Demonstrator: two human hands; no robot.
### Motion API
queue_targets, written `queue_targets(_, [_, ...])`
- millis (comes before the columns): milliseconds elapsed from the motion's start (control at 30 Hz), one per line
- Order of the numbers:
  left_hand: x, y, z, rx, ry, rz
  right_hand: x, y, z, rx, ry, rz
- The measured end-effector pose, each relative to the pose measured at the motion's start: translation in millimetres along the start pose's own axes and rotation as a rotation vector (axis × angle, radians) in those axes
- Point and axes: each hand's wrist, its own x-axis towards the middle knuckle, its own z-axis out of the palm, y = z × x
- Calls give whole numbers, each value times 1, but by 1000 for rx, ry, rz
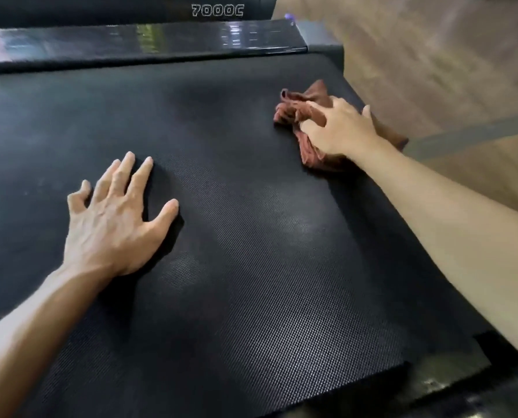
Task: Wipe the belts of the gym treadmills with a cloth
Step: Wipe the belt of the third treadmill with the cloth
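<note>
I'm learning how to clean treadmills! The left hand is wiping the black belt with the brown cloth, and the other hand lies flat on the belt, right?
Not quite. The head view shows the right hand on the brown cloth; the left hand lies flat on the black belt.

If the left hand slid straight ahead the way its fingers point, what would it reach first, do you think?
Probably the glossy side rail along the far edge of the belt. The left hand lies flat, and only bare belt shows between its fingers and that rail.
</note>
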Motion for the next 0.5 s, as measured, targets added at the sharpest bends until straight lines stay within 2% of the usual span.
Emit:
queue_targets(100, [1, -1, 1, 4, 2, 2, 49, -20, -6, -8, 22, 168])
queue_targets(167, [2, -4, 3, -6, 11, -5, 67, -47, -4, -2, 23, 140])
queue_targets(300, [2, -4, 3, -19, 8, -6, 33, -98, 1, -23, -40, -208])
queue_targets(400, [1, -2, 0, -22, -11, -9, -20, -86, 6, 37, -70, -351])
queue_targets(433, [1, -2, 0, -21, -14, -7, -33, -71, 8, 56, -44, -320])
queue_targets(500, [2, -3, 0, -43, -14, -5, -44, -36, 8, 53, 43, -133])
